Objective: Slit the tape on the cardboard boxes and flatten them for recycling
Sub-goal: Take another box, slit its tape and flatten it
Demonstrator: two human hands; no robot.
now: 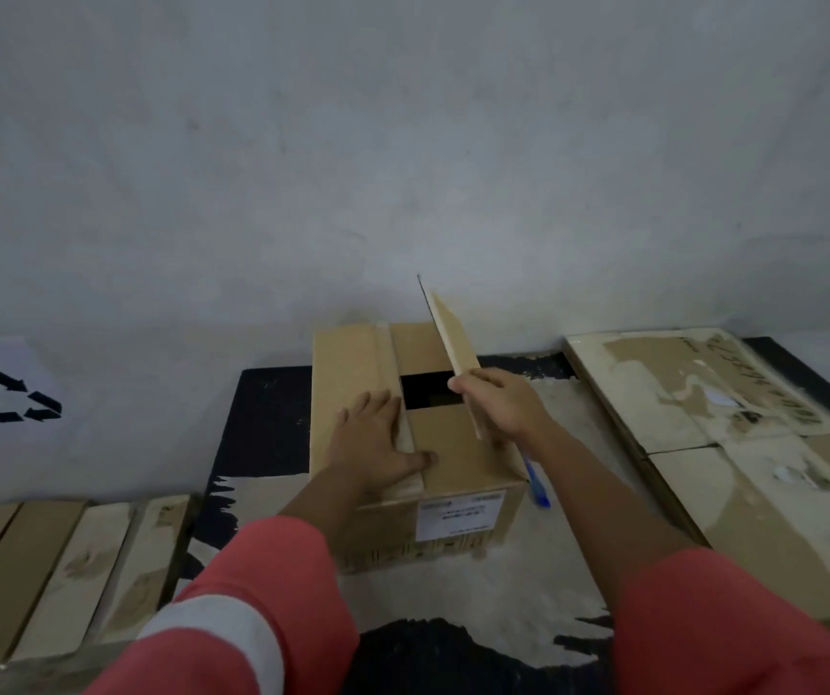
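the box [445,446] is standing on the mat [262,418], top tape seemingly slit. left grip [372,438] is pressing flat on it; right grip [503,403] is pinching a raised flap [453,338]. next: opening the flaps wide.

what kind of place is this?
Likely a cardboard recycling corner against a bare wall: a recycling-symbol sign, flattened cardboard stacked at right, and a box with one flap lifted.
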